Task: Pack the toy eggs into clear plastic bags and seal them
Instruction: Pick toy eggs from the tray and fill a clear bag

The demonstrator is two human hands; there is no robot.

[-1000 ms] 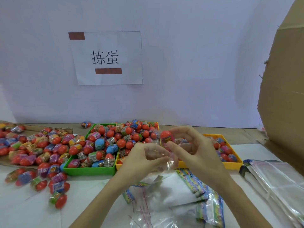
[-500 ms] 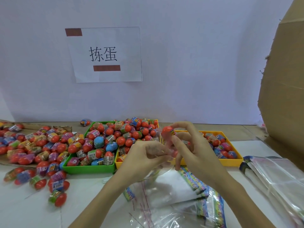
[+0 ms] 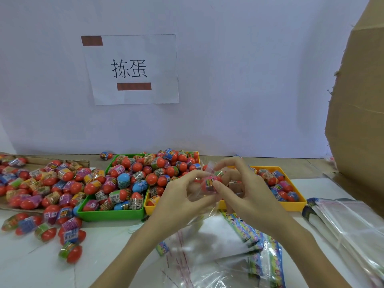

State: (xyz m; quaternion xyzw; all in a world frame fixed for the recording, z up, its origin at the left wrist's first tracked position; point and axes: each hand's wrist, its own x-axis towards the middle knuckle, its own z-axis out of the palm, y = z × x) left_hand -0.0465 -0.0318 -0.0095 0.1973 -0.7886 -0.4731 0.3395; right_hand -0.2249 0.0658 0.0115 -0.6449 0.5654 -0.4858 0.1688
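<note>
Both hands meet above the near edge of the yellow tray [image 3: 291, 204], working one toy egg [image 3: 210, 183] into a clear bag [image 3: 204, 201]. The left hand [image 3: 182, 196] pinches the bag's film, fingers curled round it from the left. The right hand [image 3: 247, 188] grasps the egg from the right, thumb pressed on its near side and fingers arched over the top. The egg sits between the two hands, wrapped in the film. To the left, the green tray [image 3: 112, 214] is heaped with eggs, and more lie loose on the table [image 3: 104, 256]. Spare bags [image 3: 218, 250] lie near, below the wrists.
</note>
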